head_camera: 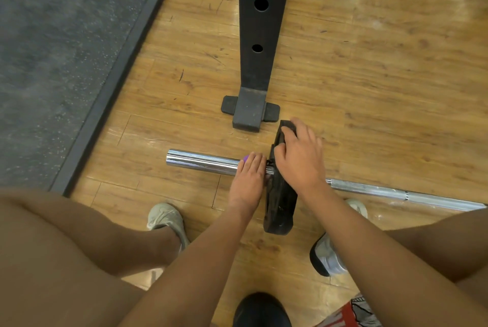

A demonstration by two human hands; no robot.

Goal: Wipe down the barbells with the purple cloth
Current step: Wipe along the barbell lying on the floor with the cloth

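Here, a person crouches over a barbell (200,162) that lies on a wooden floor (369,67), its shiny thick end pointing left and its thinner shaft running off to the right. A black weight plate (280,203) sits on the bar, standing on its edge between the two hands. The left hand (248,181) is curled over the thick end of the bar just beside the plate, fingers wrapped down round the metal and clamped on the purple cloth (245,159), of which only a small corner peeks out past the fingertips. The right hand (298,157) rests on top of the plate, its fingers bent over the upper edge and gripping it. Just beyond the plate stands the black foot of a rack post (250,112), near the plate, though whether the two touch cannot be told. A dark rubber mat (52,62) covers the floor at far left. Two pale shoes (167,218) are planted on either side of the plate, close under the forearms.
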